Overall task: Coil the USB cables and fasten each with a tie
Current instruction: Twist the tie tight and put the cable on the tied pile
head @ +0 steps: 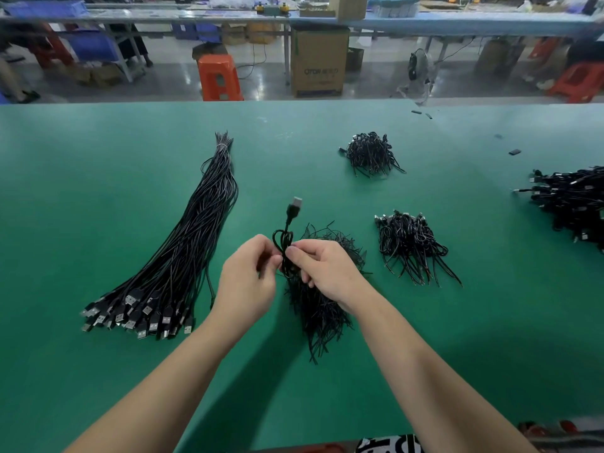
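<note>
Pinching a coiled USB cable (283, 248), left hand (250, 282) and right hand (322, 271) hide its middle

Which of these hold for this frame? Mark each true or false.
1. Both hands grip one coiled cable: left hand, right hand. True.
2. Its USB plug points toward the person. False: it points away, up the table.
3. The long uncoiled bundle lies left of the hands. True.
4. The ties pile lies on a red mat. False: the green mat.
</note>
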The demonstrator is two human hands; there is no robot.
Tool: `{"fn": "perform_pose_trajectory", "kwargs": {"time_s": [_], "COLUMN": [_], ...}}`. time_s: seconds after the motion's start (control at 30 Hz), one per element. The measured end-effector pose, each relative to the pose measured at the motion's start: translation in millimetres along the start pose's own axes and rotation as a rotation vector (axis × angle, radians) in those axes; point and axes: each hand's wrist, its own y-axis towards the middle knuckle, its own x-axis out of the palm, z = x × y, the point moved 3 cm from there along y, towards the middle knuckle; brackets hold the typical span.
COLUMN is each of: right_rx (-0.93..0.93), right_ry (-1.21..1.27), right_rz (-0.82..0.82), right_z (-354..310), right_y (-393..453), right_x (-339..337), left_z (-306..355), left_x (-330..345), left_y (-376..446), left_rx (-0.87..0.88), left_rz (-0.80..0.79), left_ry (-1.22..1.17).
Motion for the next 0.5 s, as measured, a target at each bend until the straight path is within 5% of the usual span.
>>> {"fn": "perform_pose_trajectory", "kwargs": {"time_s": [0.2,0.5], "right_rx": [0.077,0.001], "right_ry": [0.043,0.044], "right_rz": [-0.019,-0.236], "right_z": [-3.8,-0.7], "right_y": [-3.1,-7.8], "right_x": [7.7,11.6], "left_z": [8.8,5.6], "left_x": [-3.7,-9.3], "left_y": [-7.1,-3.8], "left_rx": [0.611,0.544], "left_rz": [0.143,0.141], "left_ry": [0.537,0.393]}}
